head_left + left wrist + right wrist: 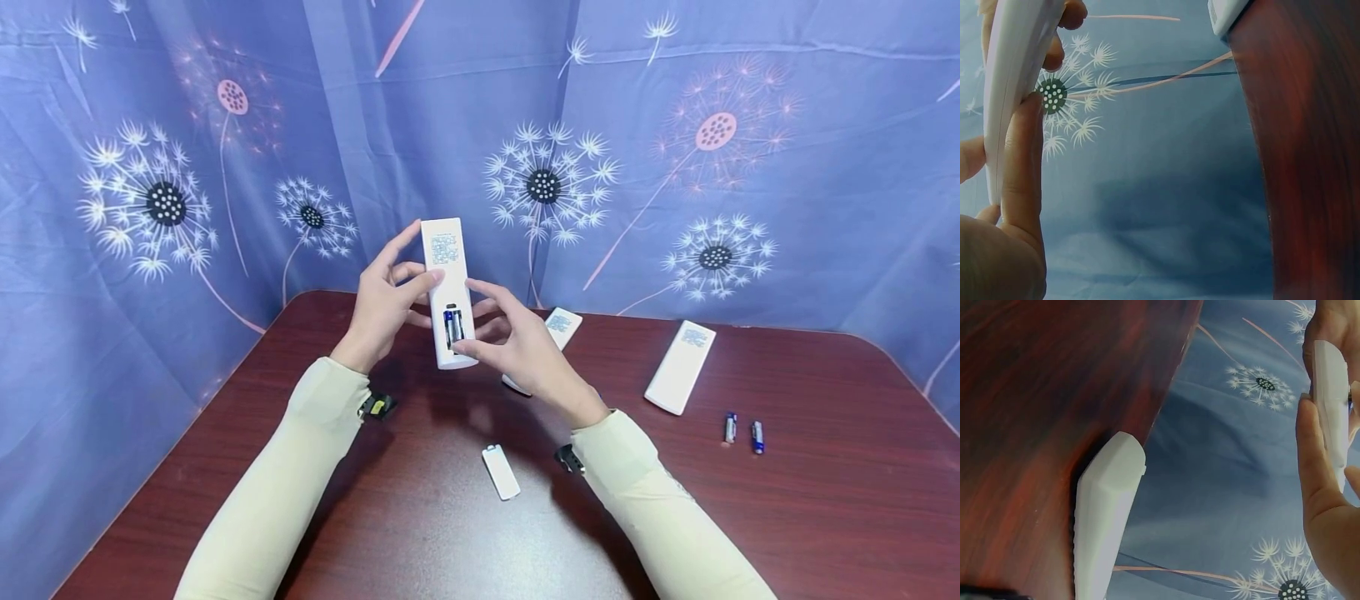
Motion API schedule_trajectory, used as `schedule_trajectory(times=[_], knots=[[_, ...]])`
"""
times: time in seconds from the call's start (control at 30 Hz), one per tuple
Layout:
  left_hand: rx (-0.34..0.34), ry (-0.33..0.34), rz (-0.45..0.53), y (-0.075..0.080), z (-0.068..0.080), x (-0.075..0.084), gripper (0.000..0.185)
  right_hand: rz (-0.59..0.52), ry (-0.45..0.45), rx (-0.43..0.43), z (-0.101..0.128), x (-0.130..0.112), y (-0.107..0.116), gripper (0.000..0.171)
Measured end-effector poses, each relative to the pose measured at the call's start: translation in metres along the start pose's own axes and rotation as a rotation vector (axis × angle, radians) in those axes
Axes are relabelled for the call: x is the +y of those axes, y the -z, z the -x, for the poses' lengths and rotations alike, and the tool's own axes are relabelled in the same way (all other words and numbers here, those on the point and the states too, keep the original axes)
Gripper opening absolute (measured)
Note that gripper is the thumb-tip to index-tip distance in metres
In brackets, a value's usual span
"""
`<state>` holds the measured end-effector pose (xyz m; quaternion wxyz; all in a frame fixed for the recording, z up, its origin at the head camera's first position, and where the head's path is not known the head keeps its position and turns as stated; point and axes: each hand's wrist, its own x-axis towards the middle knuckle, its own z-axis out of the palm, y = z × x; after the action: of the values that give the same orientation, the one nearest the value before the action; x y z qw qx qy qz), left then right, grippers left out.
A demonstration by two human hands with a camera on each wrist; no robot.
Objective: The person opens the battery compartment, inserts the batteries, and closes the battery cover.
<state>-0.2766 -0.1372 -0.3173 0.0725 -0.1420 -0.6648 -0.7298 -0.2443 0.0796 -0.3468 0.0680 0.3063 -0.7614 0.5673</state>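
Note:
A white remote control is held upright above the table, its back with a printed label facing the head camera. Its battery compartment is uncovered, and two blue-and-silver batteries lie side by side in it. My left hand grips the remote's left side, thumb on the back and fingers behind. My right hand holds the lower right side, its thumb at the bottom end of the batteries. In the left wrist view the remote appears edge-on. A small white battery cover lies on the table below the hands.
A second white remote lies behind my right forearm, partly hidden by it. Another remote lies farther right, with two loose batteries, one silver-and-blue and one blue, near it. A blue dandelion-print curtain hangs behind the brown table.

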Motion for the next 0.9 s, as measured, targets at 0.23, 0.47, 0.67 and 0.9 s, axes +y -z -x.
schedule_trajectory(times=[0.23, 0.47, 0.67, 0.9], knots=[[-0.009, 0.004, 0.014, -0.0013, 0.0007, 0.0018, 0.072, -0.010, 0.008, 0.045, -0.0006, 0.0012, -0.0015, 0.077], [-0.019, -0.010, 0.015, -0.0024, 0.0003, 0.0016, 0.072, 0.013, 0.015, 0.059, -0.0006, 0.0000, -0.0021, 0.078], [-0.024, -0.019, 0.005, -0.0038, 0.0013, 0.0020, 0.073, 0.039, 0.036, 0.069, -0.0011, 0.0014, -0.0035, 0.079], [-0.022, -0.024, 0.007, -0.0047, 0.0012, 0.0026, 0.074, 0.044, 0.034, 0.076, -0.0012, -0.0002, -0.0035, 0.078]])
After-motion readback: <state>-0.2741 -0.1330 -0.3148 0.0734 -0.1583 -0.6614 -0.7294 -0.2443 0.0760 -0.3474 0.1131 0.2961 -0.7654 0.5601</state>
